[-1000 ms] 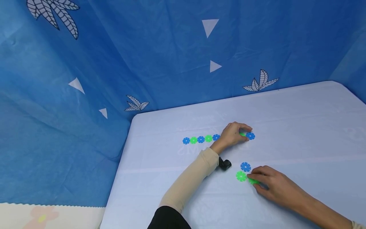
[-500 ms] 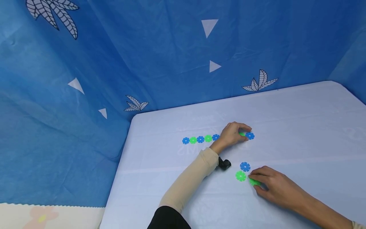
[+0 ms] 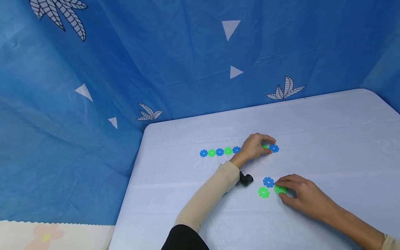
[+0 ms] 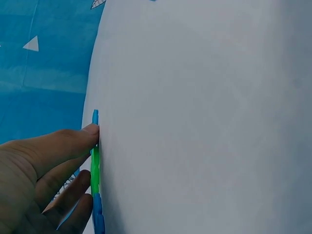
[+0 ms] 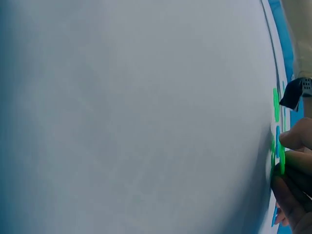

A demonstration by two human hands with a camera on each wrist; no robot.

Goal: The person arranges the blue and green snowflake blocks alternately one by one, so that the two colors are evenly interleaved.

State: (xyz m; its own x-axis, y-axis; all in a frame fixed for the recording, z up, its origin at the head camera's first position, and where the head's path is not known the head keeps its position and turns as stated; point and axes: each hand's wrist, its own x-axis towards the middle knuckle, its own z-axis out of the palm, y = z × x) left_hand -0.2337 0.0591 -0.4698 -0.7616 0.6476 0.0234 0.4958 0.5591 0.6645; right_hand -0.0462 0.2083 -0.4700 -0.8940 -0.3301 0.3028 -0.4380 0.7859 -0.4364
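Observation:
Flat notched plastic discs, snowflake building pieces, form a straight row of alternating blue and green on the white table. My left hand [image 3: 253,147] lies over the row's right part, thumb and forefinger pinching the edges of the blue end disc [image 3: 274,148]. A green disc [image 4: 95,168] adjoins it in the left wrist view; the hand hides some of the row. Nearer the front, my right hand [image 3: 304,196] pinches a green disc [image 3: 280,189] by its edges, tilted and just above the table. Beside it lie a loose blue disc [image 3: 268,182] and a loose green disc [image 3: 264,192].
A small black device [image 3: 246,179] sits at the left wrist, over the table [image 3: 162,208]. Behind and to the left hangs a blue curtain [image 3: 175,62] with leaf and triangle prints. The row's left end disc [image 3: 203,153] is uncovered.
My right hand has shifted away from me, raising the green disc from beside the loose green one toward the loose blue one. The left hand and the row have kept still.

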